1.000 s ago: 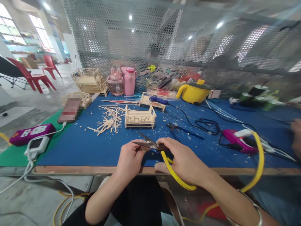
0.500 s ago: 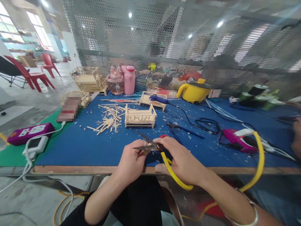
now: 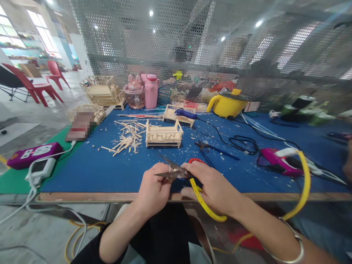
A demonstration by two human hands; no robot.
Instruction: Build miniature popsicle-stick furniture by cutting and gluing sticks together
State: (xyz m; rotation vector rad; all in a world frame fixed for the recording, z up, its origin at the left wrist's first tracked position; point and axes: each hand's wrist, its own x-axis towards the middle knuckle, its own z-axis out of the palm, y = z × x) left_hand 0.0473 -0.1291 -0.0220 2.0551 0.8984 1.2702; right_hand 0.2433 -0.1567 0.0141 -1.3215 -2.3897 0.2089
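My right hand (image 3: 213, 187) grips a pair of scissors (image 3: 173, 170) with red handles, blades parted and pointing left. My left hand (image 3: 154, 187) is closed at the blade tips; something small may be pinched there, but I cannot make it out. Both hands hover over the near edge of the blue table mat (image 3: 96, 168). A yellow tape measure (image 3: 205, 205) hangs under my right hand. A small wooden stick crate (image 3: 164, 135) stands beyond the hands, with a heap of cut sticks (image 3: 128, 137) to its left.
Black pliers (image 3: 211, 149) and a pink glue gun (image 3: 277, 161) with cables lie to the right. A yellow pot (image 3: 228, 104), pink bottles (image 3: 150, 92) and more stick crates (image 3: 103, 91) line the back. A purple power strip (image 3: 31, 154) sits left. Another person's hand (image 3: 348, 163) shows at the right edge.
The scissors' red handle has come into view above my right hand. The hands stay together at the table edge, barely shifted.
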